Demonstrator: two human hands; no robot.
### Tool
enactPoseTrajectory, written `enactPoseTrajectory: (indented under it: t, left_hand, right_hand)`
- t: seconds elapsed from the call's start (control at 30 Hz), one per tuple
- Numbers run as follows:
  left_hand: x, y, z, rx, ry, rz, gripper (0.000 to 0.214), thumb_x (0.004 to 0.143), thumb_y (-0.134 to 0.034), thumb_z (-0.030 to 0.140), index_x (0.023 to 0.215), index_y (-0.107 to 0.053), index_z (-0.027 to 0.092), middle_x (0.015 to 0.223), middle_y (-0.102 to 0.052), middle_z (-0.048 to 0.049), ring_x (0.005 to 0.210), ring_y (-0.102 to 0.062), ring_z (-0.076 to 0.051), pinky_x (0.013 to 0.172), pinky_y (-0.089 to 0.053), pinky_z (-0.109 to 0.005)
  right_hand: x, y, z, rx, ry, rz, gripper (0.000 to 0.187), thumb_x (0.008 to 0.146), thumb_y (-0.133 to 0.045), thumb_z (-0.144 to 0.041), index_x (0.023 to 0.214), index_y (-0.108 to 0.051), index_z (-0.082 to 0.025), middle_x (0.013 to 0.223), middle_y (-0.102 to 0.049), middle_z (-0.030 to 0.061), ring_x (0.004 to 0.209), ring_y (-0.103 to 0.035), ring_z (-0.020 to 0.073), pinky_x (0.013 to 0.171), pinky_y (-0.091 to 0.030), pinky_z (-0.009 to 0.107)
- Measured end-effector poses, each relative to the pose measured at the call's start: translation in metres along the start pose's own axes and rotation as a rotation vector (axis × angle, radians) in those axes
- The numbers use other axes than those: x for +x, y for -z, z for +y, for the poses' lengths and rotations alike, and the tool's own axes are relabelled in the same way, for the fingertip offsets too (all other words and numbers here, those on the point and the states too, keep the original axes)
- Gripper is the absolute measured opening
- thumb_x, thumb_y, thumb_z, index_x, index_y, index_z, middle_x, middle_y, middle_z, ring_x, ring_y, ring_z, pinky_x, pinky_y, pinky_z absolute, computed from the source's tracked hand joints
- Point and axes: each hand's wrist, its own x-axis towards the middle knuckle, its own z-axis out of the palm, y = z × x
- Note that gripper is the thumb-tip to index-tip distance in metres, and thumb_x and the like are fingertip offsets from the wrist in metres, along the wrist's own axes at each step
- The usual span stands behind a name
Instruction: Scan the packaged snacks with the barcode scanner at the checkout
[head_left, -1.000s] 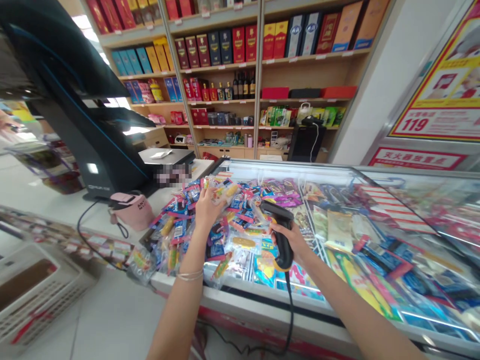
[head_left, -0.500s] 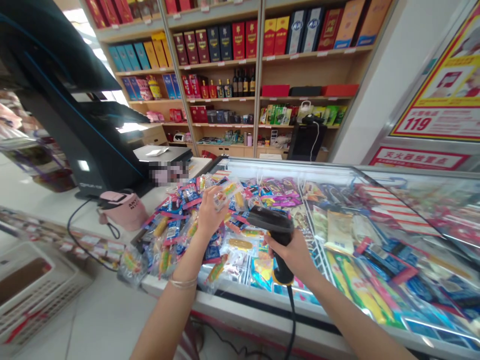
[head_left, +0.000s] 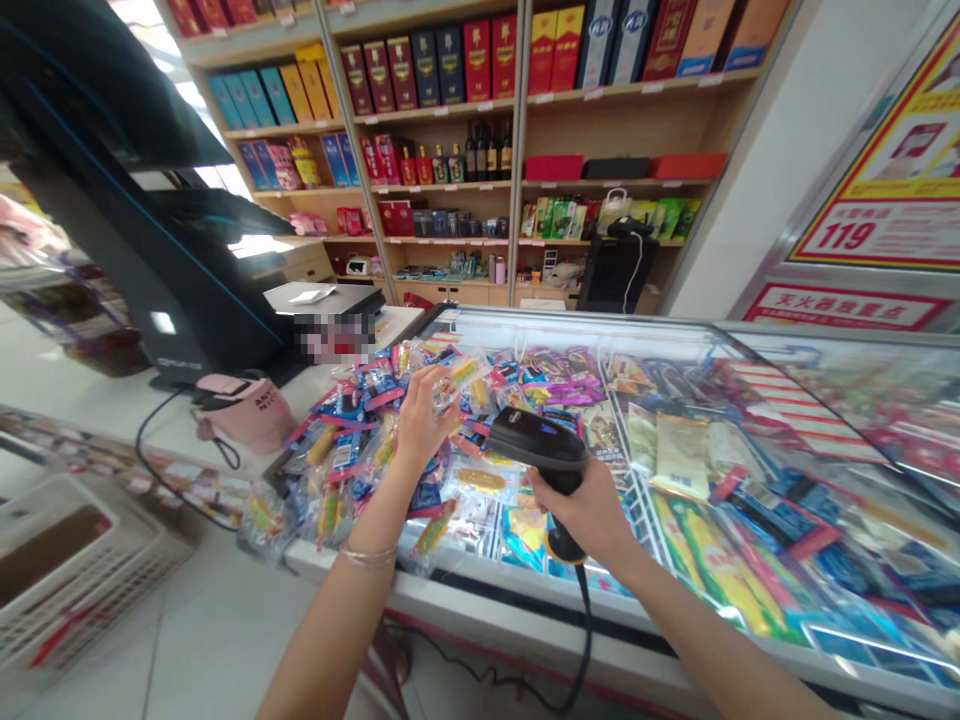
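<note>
I'm counting two hands (head_left: 426, 425), one scanner (head_left: 541, 440), one pink container (head_left: 255, 412); shelves (head_left: 622, 91) are holding four wine bottles (head_left: 492, 155), three flat boxes (head_left: 616, 168).

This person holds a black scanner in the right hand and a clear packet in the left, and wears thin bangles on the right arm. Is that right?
Not quite: the thin bangles are on the left arm, as the head view shows. The right hand does hold the black scanner, and the left hand the clear packet.

Bare forearms (head_left: 341, 620), thin bangles (head_left: 369, 556)
The bangles, pale and shiny, loop around the left wrist (head_left: 384, 522), below and left of the frame's centre.
</note>
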Motion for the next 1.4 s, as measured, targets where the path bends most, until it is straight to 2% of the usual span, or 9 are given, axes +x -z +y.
enactPoseTrajectory:
  t: [0.3,0.57,0.73,0.87,0.97,1.03,1.13,1.23,1.4]
  left_hand:
    - [-0.001,-0.001,-0.002,0.022,0.025,-0.010,0.034,0.085,-0.060,0.025,0.117,-0.049,0.021,0.111,-0.060,-0.0090,0.108,-0.058,-0.020,0.095,-0.048,-0.035]
    - [-0.003,-0.001,-0.005,0.025,0.034,-0.003,0.033,0.086,-0.058,0.028,0.118,-0.050,0.020,0.112,-0.060,-0.0095,0.110,-0.058,-0.020,0.097,-0.048,-0.035]
    - [0.007,-0.002,0.006,0.018,0.003,-0.038,0.033,0.087,-0.056,0.026,0.119,-0.051,0.020,0.116,-0.060,-0.0108,0.112,-0.059,-0.021,0.099,-0.047,-0.034]
    - [0.011,-0.013,0.053,-0.114,-0.003,-0.289,0.040,0.082,-0.060,0.021,0.120,-0.051,0.022,0.120,-0.058,-0.0091,0.114,-0.058,-0.022,0.096,-0.048,-0.035]
    - [0.001,-0.030,0.109,-0.295,0.036,-0.569,0.045,0.075,-0.064,0.016,0.118,-0.051,0.023,0.117,-0.059,-0.0065,0.108,-0.060,-0.023,0.091,-0.051,-0.037]
    - [-0.011,-0.046,0.150,-0.434,0.073,-0.686,0.048,0.071,-0.066,0.013,0.116,-0.052,0.023,0.114,-0.059,-0.0065,0.105,-0.061,-0.023,0.090,-0.051,-0.037]
    - [-0.025,-0.074,0.205,-0.597,0.126,-0.782,0.049,0.067,-0.072,0.013,0.112,-0.053,0.021,0.110,-0.060,-0.0070,0.104,-0.061,-0.024,0.091,-0.049,-0.039]
    - [-0.029,-0.104,0.246,-0.627,0.123,-0.870,0.048,0.068,-0.072,0.015,0.112,-0.054,0.020,0.113,-0.058,-0.0080,0.105,-0.060,-0.024,0.090,-0.049,-0.038]
    - [-0.025,-0.144,0.274,-0.469,0.003,-0.909,0.046,0.074,-0.071,0.025,0.117,-0.057,0.021,0.119,-0.057,-0.0092,0.110,-0.057,-0.025,0.094,-0.047,-0.040]
  right_hand:
    - [0.000,-0.002,0.005,0.038,-0.041,0.003,0.022,0.066,-0.068,-0.038,0.069,-0.064,-0.016,0.052,-0.063,0.0036,0.047,-0.058,0.0193,0.050,-0.048,0.031]
    - [0.012,-0.004,0.007,0.252,-0.084,-0.055,0.022,0.065,-0.072,-0.035,0.064,-0.062,-0.016,0.053,-0.062,0.0030,0.043,-0.055,0.0152,0.046,-0.046,0.028]
    - [0.002,0.016,0.006,0.428,-0.132,0.007,0.025,0.065,-0.074,-0.038,0.064,-0.065,-0.015,0.058,-0.065,0.0047,0.042,-0.053,0.0125,0.044,-0.044,0.026]
    - [-0.031,0.064,0.024,0.450,-0.182,0.214,0.028,0.061,-0.080,-0.038,0.066,-0.065,-0.014,0.058,-0.066,0.0047,0.042,-0.053,0.0122,0.042,-0.044,0.025]
    - [-0.062,0.108,0.047,0.485,-0.204,0.424,0.031,0.057,-0.083,-0.037,0.071,-0.065,-0.014,0.059,-0.066,0.0035,0.042,-0.052,0.0114,0.040,-0.043,0.023]
    - [-0.080,0.135,0.062,0.508,-0.216,0.536,0.032,0.056,-0.084,-0.036,0.068,-0.064,-0.014,0.058,-0.065,0.0033,0.042,-0.052,0.0105,0.039,-0.043,0.022]
    - [-0.097,0.165,0.079,0.558,-0.230,0.656,0.033,0.053,-0.086,-0.033,0.067,-0.063,-0.014,0.058,-0.065,0.0028,0.041,-0.052,0.0099,0.038,-0.044,0.021]
    - [-0.099,0.188,0.089,0.657,-0.253,0.727,0.032,0.050,-0.085,-0.030,0.066,-0.062,-0.014,0.055,-0.063,0.0010,0.040,-0.051,0.0086,0.035,-0.042,0.018]
    - [-0.084,0.221,0.100,0.799,-0.268,0.797,0.027,0.050,-0.080,-0.024,0.066,-0.059,-0.015,0.054,-0.061,-0.0008,0.040,-0.049,0.0070,0.034,-0.042,0.015]
